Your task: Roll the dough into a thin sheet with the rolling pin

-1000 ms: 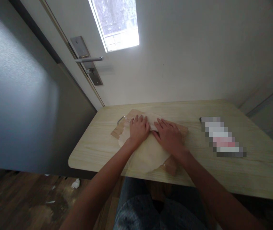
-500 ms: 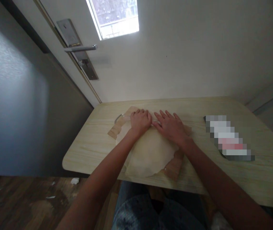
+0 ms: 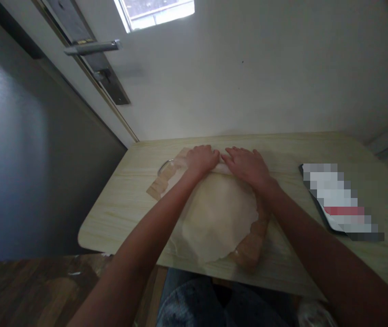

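Note:
A thin, pale sheet of rolled dough [image 3: 219,218] with an uneven edge covers most of a wooden board [image 3: 248,252]. Across the far part of the dough lies a pale rolling pin [image 3: 221,169], visible only between my hands. My left hand [image 3: 202,160] rests on top of its left part, fingers pointing away from me. On the right part my right hand [image 3: 246,165] lies palm down with fingers stretched out and slightly apart. The ends of the pin are hidden beneath my hands. A metal ring handle [image 3: 164,166] shows at the board's far left corner.
The board lies on a light wood-grain table [image 3: 112,213]. To the right is a dark-edged flat object [image 3: 337,200], its face blurred out. Behind the table stands a white door [image 3: 282,81] with a metal lever handle [image 3: 93,47]. A grey panel [image 3: 20,172] is at left.
Both hands have pushed forward over the dough toward the board's far edge, and the pin shows more between them. The view has tilted down and come a little closer.

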Demonstrator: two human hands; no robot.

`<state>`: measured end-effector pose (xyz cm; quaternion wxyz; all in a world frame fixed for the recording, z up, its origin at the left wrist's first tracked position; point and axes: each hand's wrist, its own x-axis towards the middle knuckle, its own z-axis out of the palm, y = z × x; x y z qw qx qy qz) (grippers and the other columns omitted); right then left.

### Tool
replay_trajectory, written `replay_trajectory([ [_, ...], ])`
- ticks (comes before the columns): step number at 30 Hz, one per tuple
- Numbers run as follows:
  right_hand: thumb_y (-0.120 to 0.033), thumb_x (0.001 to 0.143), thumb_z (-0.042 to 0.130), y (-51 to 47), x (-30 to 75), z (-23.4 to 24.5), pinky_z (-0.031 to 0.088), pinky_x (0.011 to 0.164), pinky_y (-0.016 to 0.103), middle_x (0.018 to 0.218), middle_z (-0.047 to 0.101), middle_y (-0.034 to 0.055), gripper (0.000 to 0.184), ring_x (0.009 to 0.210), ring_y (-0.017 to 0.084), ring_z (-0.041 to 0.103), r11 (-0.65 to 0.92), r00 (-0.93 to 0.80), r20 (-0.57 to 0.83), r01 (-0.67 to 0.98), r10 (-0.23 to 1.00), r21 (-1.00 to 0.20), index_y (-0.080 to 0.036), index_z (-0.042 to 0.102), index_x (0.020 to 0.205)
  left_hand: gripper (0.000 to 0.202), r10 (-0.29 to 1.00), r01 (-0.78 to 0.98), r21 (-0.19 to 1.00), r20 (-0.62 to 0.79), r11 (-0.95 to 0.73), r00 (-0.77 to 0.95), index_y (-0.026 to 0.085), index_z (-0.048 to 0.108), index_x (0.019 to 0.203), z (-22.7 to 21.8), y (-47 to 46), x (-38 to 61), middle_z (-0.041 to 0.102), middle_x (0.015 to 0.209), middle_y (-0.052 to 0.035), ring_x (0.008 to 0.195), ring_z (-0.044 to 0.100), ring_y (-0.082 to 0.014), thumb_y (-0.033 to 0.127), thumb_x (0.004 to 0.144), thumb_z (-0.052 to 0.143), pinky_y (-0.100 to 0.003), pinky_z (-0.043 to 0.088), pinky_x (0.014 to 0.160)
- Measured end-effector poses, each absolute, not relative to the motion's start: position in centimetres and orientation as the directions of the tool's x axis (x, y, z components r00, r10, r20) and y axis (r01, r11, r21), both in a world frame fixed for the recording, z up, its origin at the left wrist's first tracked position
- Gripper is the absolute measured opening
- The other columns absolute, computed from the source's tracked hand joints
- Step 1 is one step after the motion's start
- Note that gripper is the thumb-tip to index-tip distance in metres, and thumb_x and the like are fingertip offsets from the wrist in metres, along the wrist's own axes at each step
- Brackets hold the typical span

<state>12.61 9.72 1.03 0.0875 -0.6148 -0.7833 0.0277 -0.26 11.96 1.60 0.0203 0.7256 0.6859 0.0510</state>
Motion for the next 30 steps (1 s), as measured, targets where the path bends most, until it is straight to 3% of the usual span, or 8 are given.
replay_trajectory([
  [6,-0.041,0.087,0.025,11.4,12.8,1.2,0.035,0.084,0.041,0.111,0.057,0.0118,0.044,0.099,0.025,0.053,0.222,-0.215,0.057,0.954,0.975,-0.202,-0.016,0.055,0.108,0.042,0.999,0.989,0.144,0.039,-0.032,0.026,0.016,0.061,0.098,1.5,13.5,0.0,0.062,0.099,-0.0124,0.091,0.057,-0.0224,0.037,0.081,0.029,-0.031,0.041,0.075],
  [18,-0.039,0.087,0.025,13.3,13.2,0.6,0.037,0.075,0.031,0.103,0.06,0.0133,0.043,0.093,0.022,0.055,0.207,-0.197,0.069,0.952,0.978,-0.227,-0.013,0.057,0.1,0.039,0.997,0.984,0.172,0.069,-0.046,0.035,0.014,0.062,0.095,1.0,15.2,0.1,0.062,0.095,-0.013,0.086,0.058,-0.021,0.033,0.08,0.031,-0.03,0.043,0.073],
  [30,-0.033,0.087,0.023,9.7,12.5,1.3,0.034,0.078,0.035,0.1,0.06,0.0113,0.043,0.094,0.023,0.052,0.245,-0.23,0.154,0.966,0.961,-0.085,-0.015,0.063,0.089,0.04,0.989,0.995,0.092,0.144,-0.031,0.018,0.014,0.064,0.09,1.0,12.7,-0.1,0.064,0.094,-0.0125,0.088,0.057,-0.0226,0.033,0.079,0.03,-0.031,0.042,0.072],
])
